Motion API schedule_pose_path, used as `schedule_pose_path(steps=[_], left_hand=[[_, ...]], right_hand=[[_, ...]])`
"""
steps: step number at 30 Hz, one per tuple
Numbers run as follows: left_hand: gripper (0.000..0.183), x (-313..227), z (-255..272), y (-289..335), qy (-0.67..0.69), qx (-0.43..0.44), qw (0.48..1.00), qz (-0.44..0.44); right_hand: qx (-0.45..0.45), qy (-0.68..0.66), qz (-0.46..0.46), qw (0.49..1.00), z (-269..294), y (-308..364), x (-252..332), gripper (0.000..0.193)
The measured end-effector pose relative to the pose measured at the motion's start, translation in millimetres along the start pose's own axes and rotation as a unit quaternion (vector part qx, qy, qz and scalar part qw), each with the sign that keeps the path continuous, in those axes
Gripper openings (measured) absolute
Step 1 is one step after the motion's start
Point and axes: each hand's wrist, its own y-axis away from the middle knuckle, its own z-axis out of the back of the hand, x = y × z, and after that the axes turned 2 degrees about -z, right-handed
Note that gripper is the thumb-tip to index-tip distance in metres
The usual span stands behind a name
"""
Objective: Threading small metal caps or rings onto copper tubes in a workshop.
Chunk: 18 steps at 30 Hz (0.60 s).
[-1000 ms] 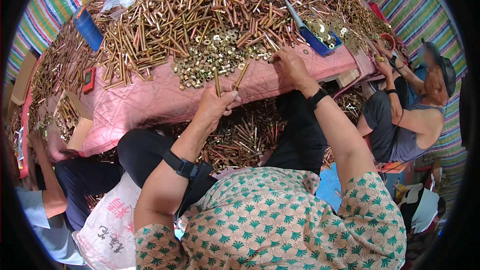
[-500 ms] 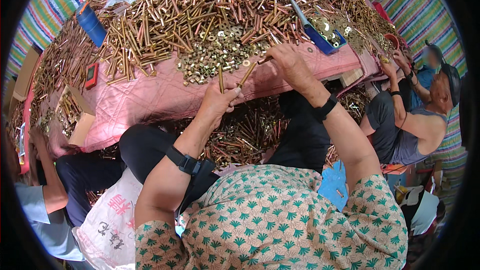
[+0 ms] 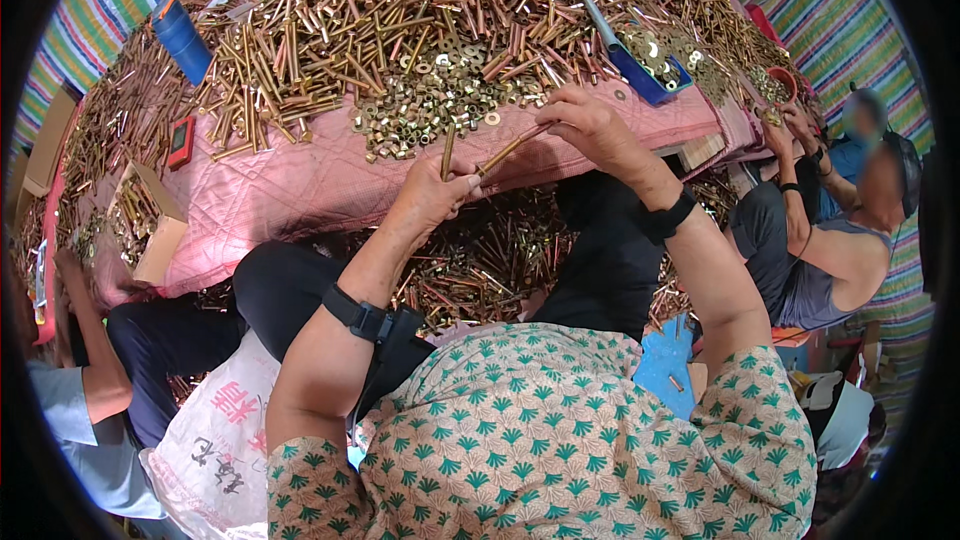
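Note:
My left hand [image 3: 436, 196] is closed around two long brass-coloured bolts. One bolt [image 3: 447, 154] points up between the fingers. The other bolt [image 3: 505, 152] slants up to the right, toward my right hand [image 3: 598, 132]. There my right thumb and fingers pinch at its far end; any small part between them is hidden. Both hands are above the near edge of a pink quilted cloth [image 3: 320, 178]. Just beyond them lies a heap of small nuts and washers [image 3: 425, 110], with a large pile of long bolts [image 3: 370, 20] behind it.
A blue tray of washers [image 3: 640, 83] stands to the right, a blue cup [image 3: 184, 46] at the back left. Left are a red handheld device [image 3: 180, 144] and an open carton [image 3: 162, 248]. Co-workers sit on both sides. More bolts [image 3: 490, 265] lie below the table edge.
The slanting bolt's far end was apart from the dark-ended piece in my right fingers; now the two meet in line. My left hand has barely moved.

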Motion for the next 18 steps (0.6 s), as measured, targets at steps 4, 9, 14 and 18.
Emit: schedule_pose_path(steps=[4,9,14,18], left_hand=[[0.009,1,2,0,0.001,0.032,0.999,0.002],[0.011,9,-6,1,0.067,0.077,0.994,0.026],[0.016,13,-9,-1,0.097,0.079,0.992,0.032],[0.018,19,-9,-1,0.014,0.027,0.999,-0.017]], right_hand=[[0.025,-0.262,-0.177,0.948,9,8,-1,0.016],[-0.055,-0.595,-0.358,0.718,-11,21,1,0.012],[-0.123,-0.607,-0.374,0.69,-27,13,5,0.012],[-0.08,-0.543,-0.396,0.736,-22,7,-1,0.012]])
